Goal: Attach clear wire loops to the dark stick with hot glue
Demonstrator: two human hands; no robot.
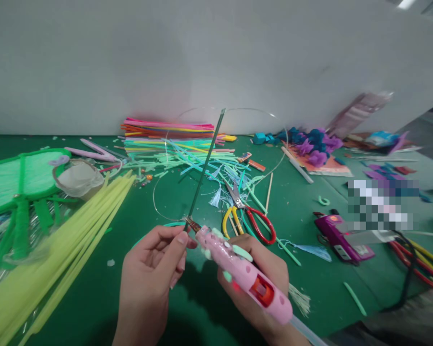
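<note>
My left hand is closed in a pinch around the lower end of a thin dark green stick, which leans up and slightly right. A thin clear wire curves in wide loops on both sides of the stick. In my right hand is a pink hot glue gun with pale green bits stuck on it. A translucent glue stick comes out of its back end. The brown nozzle is right at the stick, just above my left fingertips; whether they touch I cannot tell.
Scissors with red and yellow handles lie beyond my right hand, among cut pipe cleaners. Yellow pipe cleaners and a green fan-like piece are at left. A purple glue gun and purple flowers lie right.
</note>
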